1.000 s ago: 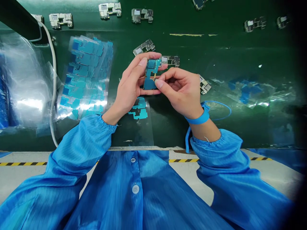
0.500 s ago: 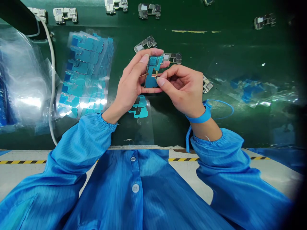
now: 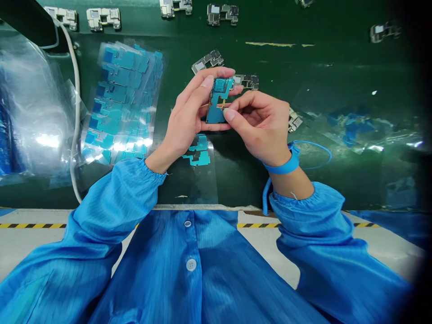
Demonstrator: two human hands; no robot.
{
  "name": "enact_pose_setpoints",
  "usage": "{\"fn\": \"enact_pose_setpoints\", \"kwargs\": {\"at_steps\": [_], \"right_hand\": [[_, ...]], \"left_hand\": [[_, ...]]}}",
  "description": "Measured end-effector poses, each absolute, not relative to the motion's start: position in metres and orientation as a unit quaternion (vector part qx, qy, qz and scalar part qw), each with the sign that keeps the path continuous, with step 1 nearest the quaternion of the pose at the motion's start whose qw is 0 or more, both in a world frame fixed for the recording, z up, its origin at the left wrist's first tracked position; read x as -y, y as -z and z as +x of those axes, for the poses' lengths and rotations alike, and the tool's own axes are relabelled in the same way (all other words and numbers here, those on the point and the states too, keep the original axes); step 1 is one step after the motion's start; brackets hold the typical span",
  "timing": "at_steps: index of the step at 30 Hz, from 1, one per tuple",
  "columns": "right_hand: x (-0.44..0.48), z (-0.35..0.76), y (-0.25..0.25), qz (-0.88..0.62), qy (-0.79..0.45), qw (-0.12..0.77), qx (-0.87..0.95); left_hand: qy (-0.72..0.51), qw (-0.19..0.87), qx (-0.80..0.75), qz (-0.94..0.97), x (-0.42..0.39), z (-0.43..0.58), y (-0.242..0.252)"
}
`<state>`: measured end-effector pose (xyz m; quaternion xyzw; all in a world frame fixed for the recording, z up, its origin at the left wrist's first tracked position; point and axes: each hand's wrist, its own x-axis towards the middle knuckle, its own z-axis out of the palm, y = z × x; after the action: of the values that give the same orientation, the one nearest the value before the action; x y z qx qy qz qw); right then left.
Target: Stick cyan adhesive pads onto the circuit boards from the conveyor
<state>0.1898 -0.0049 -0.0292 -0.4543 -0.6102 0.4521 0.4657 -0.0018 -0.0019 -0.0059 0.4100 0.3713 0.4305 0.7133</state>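
A small circuit board (image 3: 216,110) with blue film over its face is held up above the green bench. My left hand (image 3: 189,105) grips it, thumb on the left edge and fingers behind and around it. The thumb and forefinger of my right hand (image 3: 261,119) are closed at the board's lower right edge; whether they pinch the board or a bit of film cannot be made out. Below my hands, a clear sheet (image 3: 202,184) carries pieces of blue film (image 3: 200,157). Bare circuit boards lie just beyond, one tilted (image 3: 207,61) and one partly hidden (image 3: 250,82).
Stacked sheets of blue film cutouts (image 3: 123,99) lie to the left, beside a white cable (image 3: 76,117) and clear plastic bags (image 3: 37,99). Several boards (image 3: 103,19) line the far side. A blue wrist strap (image 3: 285,166) with a coiled cord (image 3: 266,198) circles my right wrist.
The view has shifted slightly, so the bench items sit further right. Both hands keep nearly the same hold on the board, which looks slightly more tilted.
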Motion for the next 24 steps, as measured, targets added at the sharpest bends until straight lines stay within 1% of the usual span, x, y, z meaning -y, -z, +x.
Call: {"fn": "enact_pose_setpoints", "kwargs": {"at_steps": [15, 24], "right_hand": [[0.0064, 0.1881, 0.0281, -0.466, -0.449, 0.46, 0.608], [0.0061, 0.1878, 0.0288, -0.451, -0.458, 0.466, 0.608]], "left_hand": [[-0.436, 0.697, -0.396, 0.409, 0.0038, -0.0009, 0.0011], [-0.446, 0.71, -0.384, 0.387, 0.0043, 0.0008, 0.0002]]}}
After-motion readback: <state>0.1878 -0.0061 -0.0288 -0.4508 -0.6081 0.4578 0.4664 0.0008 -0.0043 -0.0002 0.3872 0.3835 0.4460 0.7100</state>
